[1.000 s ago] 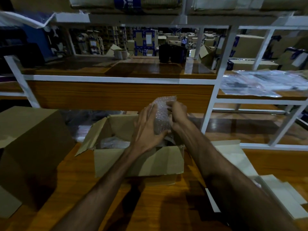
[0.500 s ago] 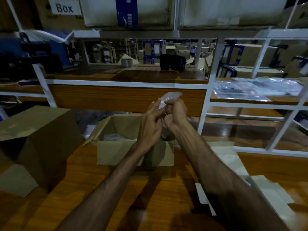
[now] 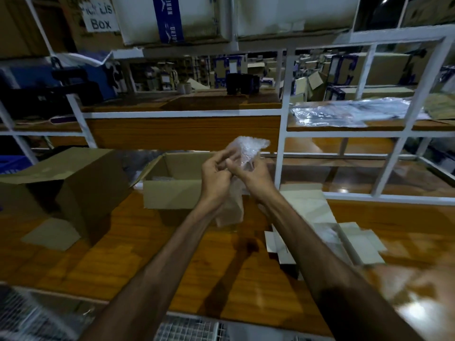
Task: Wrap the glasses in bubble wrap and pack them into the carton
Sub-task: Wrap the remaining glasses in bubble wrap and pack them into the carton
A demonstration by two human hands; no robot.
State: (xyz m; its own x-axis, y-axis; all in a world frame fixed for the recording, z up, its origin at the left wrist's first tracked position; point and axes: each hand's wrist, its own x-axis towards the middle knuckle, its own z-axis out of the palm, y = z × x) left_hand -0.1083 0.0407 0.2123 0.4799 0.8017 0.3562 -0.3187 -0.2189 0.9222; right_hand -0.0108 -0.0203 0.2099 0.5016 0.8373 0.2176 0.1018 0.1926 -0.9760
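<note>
A bundle of clear bubble wrap point(image 3: 248, 148) is held up above the wooden table, in front of the open brown carton point(image 3: 172, 193). My left hand point(image 3: 216, 178) and my right hand point(image 3: 253, 175) are both closed on it, fingers pinching its middle. The wrap's top sticks up above my fingers and a looser tail point(image 3: 230, 210) hangs down below them. Whether a glass is inside the wrap cannot be seen. Another wrapped bundle point(image 3: 162, 178) lies inside the carton at the left.
A larger open carton point(image 3: 61, 183) lies on its side at the left. Flat white cardboard pieces point(image 3: 327, 232) lie on the table at the right. A white metal shelf frame point(image 3: 280, 134) stands behind, with plastic sheets point(image 3: 344, 112) on its shelf.
Both hands have lifted the bubble wrap bundle up and toward me, away from the carton's opening. The camera view has tilted upward.
</note>
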